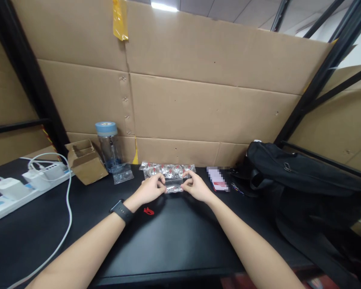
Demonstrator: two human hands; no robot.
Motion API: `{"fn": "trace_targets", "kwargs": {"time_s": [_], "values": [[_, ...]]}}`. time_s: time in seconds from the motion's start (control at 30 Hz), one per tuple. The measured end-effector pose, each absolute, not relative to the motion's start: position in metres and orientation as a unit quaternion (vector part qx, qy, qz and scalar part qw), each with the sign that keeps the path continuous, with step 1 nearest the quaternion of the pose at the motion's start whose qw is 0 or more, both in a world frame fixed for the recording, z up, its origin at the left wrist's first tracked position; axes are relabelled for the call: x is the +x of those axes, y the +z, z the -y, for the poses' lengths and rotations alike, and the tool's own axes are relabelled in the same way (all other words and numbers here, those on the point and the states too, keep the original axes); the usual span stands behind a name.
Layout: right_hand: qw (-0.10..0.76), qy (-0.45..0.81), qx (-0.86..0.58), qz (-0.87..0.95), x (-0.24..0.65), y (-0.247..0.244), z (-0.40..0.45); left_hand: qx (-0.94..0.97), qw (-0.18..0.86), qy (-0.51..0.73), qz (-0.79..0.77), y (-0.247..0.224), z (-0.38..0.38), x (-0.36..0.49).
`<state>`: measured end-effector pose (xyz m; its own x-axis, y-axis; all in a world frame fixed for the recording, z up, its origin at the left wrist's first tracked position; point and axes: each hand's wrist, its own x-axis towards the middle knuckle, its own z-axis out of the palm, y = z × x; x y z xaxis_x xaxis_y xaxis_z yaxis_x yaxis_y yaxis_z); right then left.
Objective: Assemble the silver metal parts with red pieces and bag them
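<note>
Between my two hands is a small clear plastic bag, held by its left and right edges just above the black table. My left hand, with a dark watch on the wrist, pinches the left edge. Thumb and fingers of my right hand pinch the right edge. Something shiny with a bit of red shows low in the bag; its kind is too small to make out. Right behind lie several clear packets with round silvery contents and red marks. A red cord lies on the table below my left hand.
A blue-lidded bottle, an open cardboard box and a clear bag stand or lie at the back left. Far left is a power strip with a white cable. A phone and black backpack are right. Cardboard walls the back.
</note>
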<state>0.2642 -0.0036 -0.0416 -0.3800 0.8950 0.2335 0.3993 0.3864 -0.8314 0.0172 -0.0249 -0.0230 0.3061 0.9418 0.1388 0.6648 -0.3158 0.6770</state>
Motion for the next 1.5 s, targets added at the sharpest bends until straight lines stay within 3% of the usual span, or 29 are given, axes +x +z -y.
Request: {"fn": "trace_targets", "kwargs": {"time_s": [0.33, 0.5, 0.7, 0.93, 1.13, 1.33, 1.5], "values": [[0.224, 0.099, -0.495, 0.833, 0.247, -0.038, 0.019, 0.830, 0.070, 0.233, -0.503, -0.041, 0.027, 0.024], [0.181, 0.017, -0.466, 0.866, 0.246, -0.036, 0.024, 0.854, 0.030, 0.197, -0.481, -0.048, 0.024, 0.021], [0.199, 0.058, -0.440, 0.874, 0.246, -0.039, 0.021, 0.867, 0.045, 0.215, -0.448, -0.046, 0.025, 0.020], [0.247, 0.112, -0.473, 0.838, 0.244, -0.035, 0.019, 0.816, 0.100, 0.221, -0.525, -0.039, 0.017, 0.015], [0.283, 0.087, -0.531, 0.794, 0.258, -0.035, 0.007, 0.758, 0.030, 0.217, -0.614, -0.039, -0.002, -0.010], [0.256, 0.079, -0.546, 0.794, 0.276, -0.027, 0.002, 0.750, -0.042, 0.203, -0.628, -0.043, -0.009, -0.020], [0.177, 0.087, -0.497, 0.845, 0.290, -0.027, 0.002, 0.784, -0.026, 0.157, -0.600, -0.047, -0.012, -0.025]]}}
